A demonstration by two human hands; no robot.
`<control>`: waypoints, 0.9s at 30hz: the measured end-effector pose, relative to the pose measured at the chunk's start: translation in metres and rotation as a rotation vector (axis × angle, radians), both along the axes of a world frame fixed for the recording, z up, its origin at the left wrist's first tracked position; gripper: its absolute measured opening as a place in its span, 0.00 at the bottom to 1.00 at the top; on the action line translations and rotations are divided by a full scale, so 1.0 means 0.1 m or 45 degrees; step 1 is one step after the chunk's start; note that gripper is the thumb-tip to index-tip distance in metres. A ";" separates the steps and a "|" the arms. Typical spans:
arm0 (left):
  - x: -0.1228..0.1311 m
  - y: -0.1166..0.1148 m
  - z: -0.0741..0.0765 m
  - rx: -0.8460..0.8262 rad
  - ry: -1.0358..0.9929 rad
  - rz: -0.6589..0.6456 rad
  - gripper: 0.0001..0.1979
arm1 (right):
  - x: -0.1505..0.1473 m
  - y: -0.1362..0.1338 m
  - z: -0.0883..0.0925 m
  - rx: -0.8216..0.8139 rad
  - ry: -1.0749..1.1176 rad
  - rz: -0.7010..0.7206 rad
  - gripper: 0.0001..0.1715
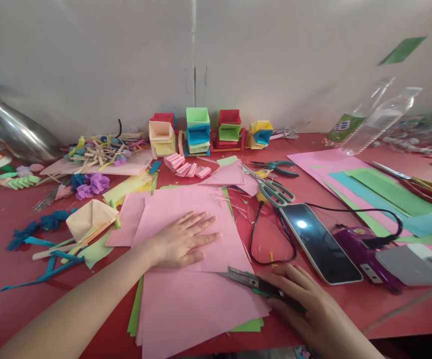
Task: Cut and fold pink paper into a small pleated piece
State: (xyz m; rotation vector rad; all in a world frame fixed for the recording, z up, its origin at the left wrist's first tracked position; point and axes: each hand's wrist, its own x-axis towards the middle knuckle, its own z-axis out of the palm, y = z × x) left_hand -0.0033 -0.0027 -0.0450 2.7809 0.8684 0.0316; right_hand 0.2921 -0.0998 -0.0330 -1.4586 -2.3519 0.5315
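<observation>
A pink sheet [186, 214] lies on top of a larger stack of pink paper [197, 314], with green sheets [135, 311] showing at the edges. My left hand [184, 239] rests flat on the upper pink sheet, fingers spread. From the right, my right hand [305, 301] holds a black utility knife [251, 280]. The blade points left, at the lower edge of the upper sheet, to the right of and below my left hand. Part of the knife's handle is hidden under my fingers.
A phone [320, 244], cable and purple power adapter [368, 254] lie at the right, below scissors [273, 189]. Folded paper boxes [198, 132] stand at the back. Paper scraps and sticks [101, 152] sit left. Bottles [380, 119] stand back right.
</observation>
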 end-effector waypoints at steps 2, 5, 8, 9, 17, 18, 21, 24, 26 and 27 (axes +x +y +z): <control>-0.01 -0.03 0.07 -0.049 -0.019 0.016 0.28 | 0.02 0.02 0.00 0.006 -0.006 -0.011 0.18; -0.12 -0.06 0.22 -0.116 -0.074 0.079 0.31 | 0.06 0.07 0.02 0.027 -0.011 -0.028 0.18; -0.34 -0.02 0.28 -0.109 0.001 0.146 0.38 | 0.08 0.11 0.04 0.043 -0.006 -0.018 0.17; -0.41 0.01 0.27 -0.105 0.040 0.163 0.39 | 0.07 0.11 0.04 0.046 -0.003 -0.013 0.17; -0.28 -0.01 0.13 -0.024 0.022 0.251 0.47 | 0.11 0.09 0.09 0.020 0.001 -0.025 0.17; -0.23 -0.03 0.12 0.005 -0.006 0.240 0.47 | 0.12 0.09 0.09 0.009 -0.002 -0.026 0.17; -0.13 -0.04 0.09 0.033 -0.038 0.133 0.42 | 0.14 0.10 0.10 -0.018 -0.012 -0.023 0.17; -0.09 -0.03 0.05 -0.007 0.003 0.047 0.37 | 0.14 0.11 0.10 -0.026 -0.018 -0.033 0.17; -0.09 -0.02 0.03 -0.025 0.023 0.040 0.38 | 0.14 0.10 0.09 -0.020 -0.012 -0.043 0.17; -0.10 -0.02 0.03 -0.027 0.025 0.041 0.38 | 0.15 0.10 0.09 -0.015 -0.004 -0.046 0.17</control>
